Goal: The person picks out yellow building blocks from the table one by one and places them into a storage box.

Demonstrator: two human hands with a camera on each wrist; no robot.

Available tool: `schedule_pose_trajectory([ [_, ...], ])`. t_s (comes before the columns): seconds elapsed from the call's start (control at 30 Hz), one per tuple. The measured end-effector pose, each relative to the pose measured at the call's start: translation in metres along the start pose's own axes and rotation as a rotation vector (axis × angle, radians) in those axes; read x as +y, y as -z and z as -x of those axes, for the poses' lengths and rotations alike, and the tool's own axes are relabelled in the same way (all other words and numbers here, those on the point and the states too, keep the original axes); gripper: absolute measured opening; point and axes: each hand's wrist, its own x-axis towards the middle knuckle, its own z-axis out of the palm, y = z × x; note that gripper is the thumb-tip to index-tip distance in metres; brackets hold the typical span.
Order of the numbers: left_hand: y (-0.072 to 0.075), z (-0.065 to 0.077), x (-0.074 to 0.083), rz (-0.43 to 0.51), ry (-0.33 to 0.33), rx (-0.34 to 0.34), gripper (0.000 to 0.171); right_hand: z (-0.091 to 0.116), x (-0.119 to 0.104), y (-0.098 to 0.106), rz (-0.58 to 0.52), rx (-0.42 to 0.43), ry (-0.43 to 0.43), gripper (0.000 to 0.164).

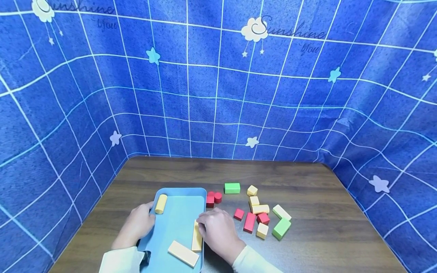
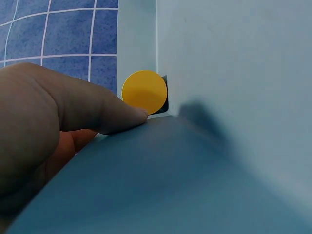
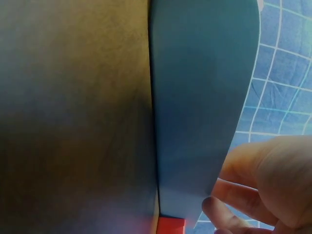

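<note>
A light blue tray (image 1: 179, 191) lies on the table, and my left hand (image 1: 139, 223) grips its left wall. In the left wrist view the thumb (image 2: 117, 114) lies over the rim, close to the round end of a yellow cylinder block (image 2: 145, 91) in the tray's corner. My right hand (image 1: 220, 229) reaches over the right wall, its curled fingers at the far end of a long wooden block (image 1: 197, 238) along that wall. From the right wrist, the tray wall (image 3: 195, 107) hides the fingertips' contact. Another long wooden block (image 1: 183, 253) lies flat near the front.
Right of the tray are scattered red blocks (image 1: 249, 222), green blocks (image 1: 281, 228) and pale wooden blocks (image 1: 262, 230). Red blocks (image 1: 210, 201) sit close to the tray's right wall, and a green block (image 1: 232, 188) lies farther back. A blue patterned curtain (image 1: 218, 94) surrounds the table (image 1: 317, 197).
</note>
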Motion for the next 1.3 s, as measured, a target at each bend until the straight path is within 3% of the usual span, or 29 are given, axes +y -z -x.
schedule_pose_trajectory([
  [0.9,0.000,-0.001,-0.001,0.025,0.025,-0.037,0.051,-0.006,0.019,0.010,-0.012,0.065,-0.077,0.009],
  [1.13,-0.002,-0.001,-0.003,0.023,-0.014,-0.003,0.050,-0.007,0.027,0.015,0.004,0.023,-0.153,0.009],
  [1.3,-0.003,-0.003,-0.004,0.033,-0.005,-0.011,0.050,-0.008,0.033,0.017,0.045,0.012,-0.214,0.018],
])
